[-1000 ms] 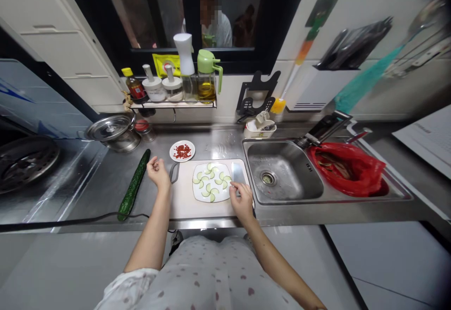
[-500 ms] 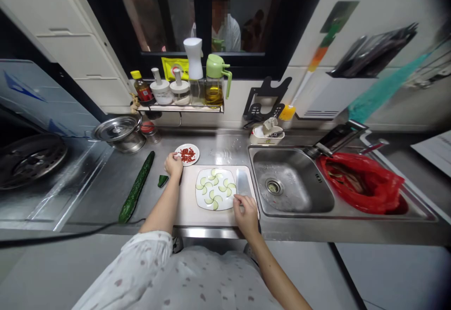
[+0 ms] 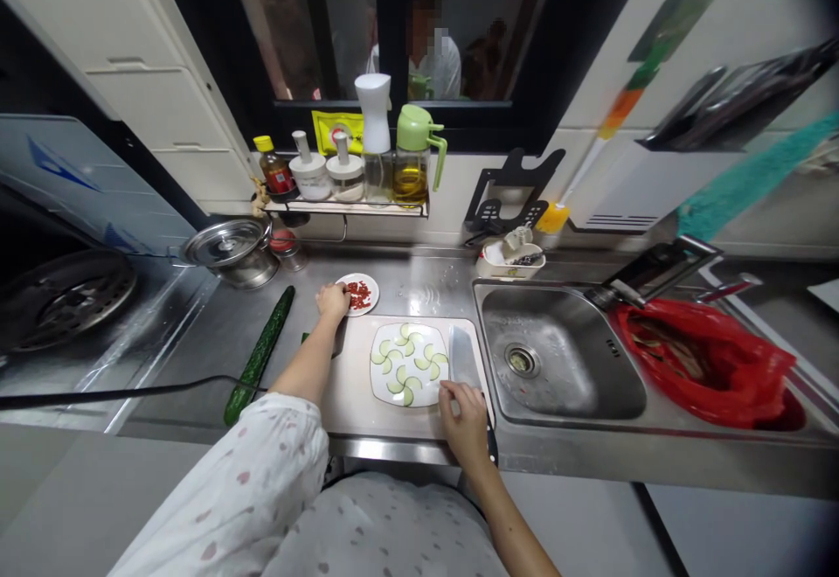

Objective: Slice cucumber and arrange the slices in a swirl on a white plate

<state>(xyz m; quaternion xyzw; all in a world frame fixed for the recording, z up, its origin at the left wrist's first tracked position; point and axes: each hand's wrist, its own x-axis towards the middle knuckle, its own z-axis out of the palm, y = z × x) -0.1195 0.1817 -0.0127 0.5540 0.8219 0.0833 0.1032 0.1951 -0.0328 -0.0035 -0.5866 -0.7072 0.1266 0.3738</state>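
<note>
My left hand reaches over the left rim of a small white plate of little red pieces. Its fingers are closed together at the red pieces; whatever is in them is hidden. A squarish white plate on the pale cutting board bears thin green-edged cucumber slices in several pinwheels. By that plate's lower right edge is my right hand, fingers curled and thumb against the forefinger, its contents too small to make out. A kitchen knife lies beyond it, blade on the board, black handle partly covered by the hand.
A whole cucumber lies left of the board, a black cable crossing it. Right of the board is the sink, with a red plastic bag beyond. A lidded pot and a seasoning rack stand at the back.
My left fingertips have moved right, from the small plate's rim onto the red pieces. My right hand stays by the large plate's edge. The whole view has shifted slightly.
</note>
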